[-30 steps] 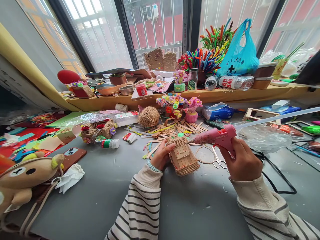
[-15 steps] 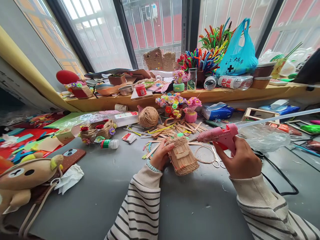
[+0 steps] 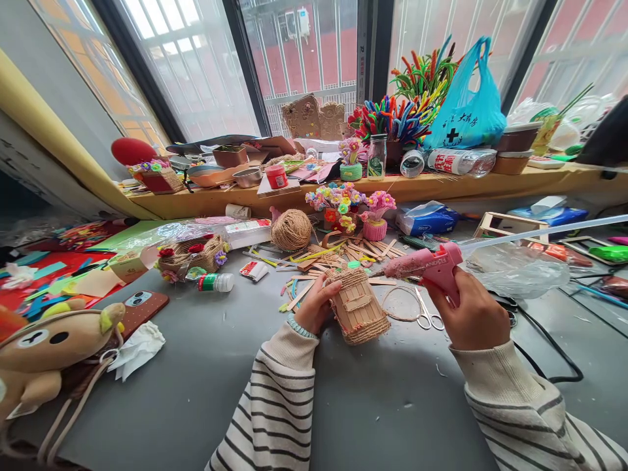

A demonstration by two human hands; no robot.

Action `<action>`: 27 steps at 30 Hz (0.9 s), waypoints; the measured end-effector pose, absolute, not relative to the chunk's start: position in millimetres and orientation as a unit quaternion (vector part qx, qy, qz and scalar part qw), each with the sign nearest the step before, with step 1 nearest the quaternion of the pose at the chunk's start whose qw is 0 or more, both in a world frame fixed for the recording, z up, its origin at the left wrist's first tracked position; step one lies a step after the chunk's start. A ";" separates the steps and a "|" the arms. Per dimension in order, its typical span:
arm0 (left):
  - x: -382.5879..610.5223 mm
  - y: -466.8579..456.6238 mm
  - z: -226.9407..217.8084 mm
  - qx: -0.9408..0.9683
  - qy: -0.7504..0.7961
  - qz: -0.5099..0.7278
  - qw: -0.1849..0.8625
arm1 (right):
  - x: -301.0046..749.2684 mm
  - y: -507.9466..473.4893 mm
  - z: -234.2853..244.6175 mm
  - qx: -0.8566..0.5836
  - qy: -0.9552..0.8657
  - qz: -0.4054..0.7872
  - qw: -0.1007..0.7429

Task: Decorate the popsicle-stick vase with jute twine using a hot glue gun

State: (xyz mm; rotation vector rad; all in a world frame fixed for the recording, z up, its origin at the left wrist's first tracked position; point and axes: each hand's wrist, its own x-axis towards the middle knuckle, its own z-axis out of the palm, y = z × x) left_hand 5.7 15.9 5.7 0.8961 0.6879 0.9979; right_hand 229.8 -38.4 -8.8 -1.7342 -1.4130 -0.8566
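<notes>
My left hand (image 3: 318, 306) is closed around the left side of a small box (image 3: 362, 313) covered in wooden sticks, with twine wound round its top and bottom ends. A short stick piece lies across its front, and a bit of green shows at its top. In my right hand (image 3: 477, 313) is a pink glue gun (image 3: 426, 264) with a long clear glue stick (image 3: 540, 233) coming out of its back. Its nozzle points left, close to the box's upper right corner; whether they touch I cannot tell. Scissors (image 3: 430, 315) and a twine loop (image 3: 401, 305) lie between my hands.
Behind the box are scattered wooden sticks (image 3: 318, 261) and a ball of twine (image 3: 291, 230). A decorated twine basket (image 3: 192, 256), a small bottle (image 3: 216, 282), a phone (image 3: 147, 306) and a plush bear (image 3: 59, 353) are at left. A black cable (image 3: 554, 353) runs at right.
The glue gun and my right hand have shifted slightly to the left and up. My left hand and the box have stayed put.
</notes>
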 end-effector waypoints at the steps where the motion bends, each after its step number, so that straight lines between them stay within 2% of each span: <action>1: 6.0 15.6 6.3 0.409 0.312 0.452 0.729 | 229.1 -38.6 -8.9 -0.674 -0.549 -0.332 0.366; 27: 7.2 14.9 9.0 0.403 0.296 0.454 0.737 | 221.8 -42.1 -5.0 -0.682 -0.552 -0.322 0.354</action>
